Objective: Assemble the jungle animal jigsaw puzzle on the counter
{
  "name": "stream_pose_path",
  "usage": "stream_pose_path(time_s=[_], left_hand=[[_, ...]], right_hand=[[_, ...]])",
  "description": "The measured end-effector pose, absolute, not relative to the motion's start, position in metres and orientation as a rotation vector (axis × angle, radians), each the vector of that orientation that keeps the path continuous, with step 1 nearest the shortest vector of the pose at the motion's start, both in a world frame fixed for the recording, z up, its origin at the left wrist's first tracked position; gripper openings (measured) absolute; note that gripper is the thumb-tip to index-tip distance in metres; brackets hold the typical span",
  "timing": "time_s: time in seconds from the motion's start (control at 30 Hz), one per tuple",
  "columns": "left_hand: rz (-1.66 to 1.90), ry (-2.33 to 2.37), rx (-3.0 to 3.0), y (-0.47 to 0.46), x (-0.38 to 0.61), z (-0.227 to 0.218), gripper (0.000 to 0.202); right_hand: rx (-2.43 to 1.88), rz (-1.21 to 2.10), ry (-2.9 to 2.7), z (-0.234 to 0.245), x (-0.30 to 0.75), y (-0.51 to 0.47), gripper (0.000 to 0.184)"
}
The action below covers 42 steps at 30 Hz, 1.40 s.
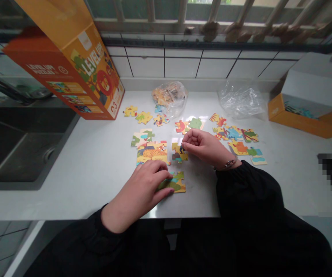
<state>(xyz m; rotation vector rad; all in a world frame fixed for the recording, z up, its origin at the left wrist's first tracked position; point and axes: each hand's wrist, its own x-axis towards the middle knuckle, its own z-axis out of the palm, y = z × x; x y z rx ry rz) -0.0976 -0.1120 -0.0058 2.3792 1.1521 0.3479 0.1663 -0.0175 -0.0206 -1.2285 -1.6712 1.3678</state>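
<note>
Worktop: pale and smooth, carrying all items. A light knock would probably slide anything lying on it.

Tall box: upright at the far left, flap raised, beside the sink. Judged top-heavy; a bump from the left arm could tip it over the drop.

Small box: far right, lid up, pieces inside. A sweep of the right sleeve could spill them among the others.

Left hand: fingers partly spread, thumb and forefinger apart, resting over the near section, with nothing seen pinched between them. Uneven pressure here might lift or skew that section.

Right hand: fingers curled, thumb and forefinger nearly together at the right edge of the middle piece. Whether they grip it cannot be told. A hold on one edge only could let it twist or drop.

Filled bag: far middle, its opening not discernible; if loose, pieces may spill.

Loose pieces: right of the right hand, some appearing to overlap. The wrist or cuff could scatter them.

Leopard section: just beyond the left hand, left of the middle piece, apart from it. Pushing a mismatched tab against it could bend card or open seams.
</note>
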Motion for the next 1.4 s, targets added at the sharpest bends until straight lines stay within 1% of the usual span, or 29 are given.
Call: stream_pose_path(time_s=[0.07,0.17,0.3,0.4,0.43,0.47,0.5,0.53,0.6,0.67,0.77,0.87,1.03,1.27,1.4], left_hand=[[0.302,1.175,2.399,-0.112,-0.094,-0.005,0.015],[0.233,1.138,2.461,-0.104,-0.092,0.003,0.015],[0.273,1.122,2.580,-0.081,-0.097,0.033,0.010],[0.209,1.240,2.651,-0.081,-0.094,0.056,0.021],[0.139,1.266,2.670,-0.089,-0.090,0.059,0.024],[0.071,1.279,2.688,-0.100,-0.084,0.060,0.022],[0.051,1.275,2.716,-0.115,-0.077,0.057,0.019],[0.077,1.256,2.753,-0.131,-0.070,0.052,0.020],[0.113,1.224,2.812,-0.163,-0.056,0.035,0.040],[0.109,1.296,2.811,-0.187,-0.046,0.017,0.054],[0.068,1.387,2.782,-0.205,-0.039,-0.002,0.063],[0.067,1.413,2.754,-0.207,-0.036,-0.009,0.066],[0.088,1.496,2.670,-0.205,-0.031,-0.007,0.071],[0.017,1.477,2.589,-0.195,-0.028,0.000,0.060],[0.036,1.486,2.574,-0.193,-0.029,-0.003,0.066]], right_hand=[[-1.232,1.377,-1.667,-0.020,0.166,-0.018,0.025],[-1.236,1.377,-1.675,-0.020,0.167,-0.018,0.024],[-1.216,1.410,-1.738,-0.021,0.167,-0.018,0.024],[-1.184,1.446,-1.798,-0.024,0.168,-0.017,0.026],[-1.178,1.442,-1.819,-0.024,0.168,-0.017,0.026],[-1.174,1.433,-1.841,-0.025,0.169,-0.017,0.026],[-1.171,1.422,-1.863,-0.025,0.169,-0.017,0.026],[-1.171,1.411,-1.886,-0.025,0.169,-0.017,0.026],[-1.170,1.399,-1.927,-0.025,0.169,-0.018,0.025],[-1.169,1.386,-1.965,-0.024,0.169,-0.019,0.023],[-1.180,1.356,-2.017,-0.023,0.168,-0.020,0.020],[-1.212,1.327,-2.060,-0.023,0.167,-0.020,0.017],[-1.235,1.327,-2.084,-0.021,0.166,-0.020,0.016],[-1.127,1.447,-1.949,-0.020,0.164,-0.023,0.022],[-1.126,1.445,-1.883,-0.021,0.162,-0.024,0.022]])
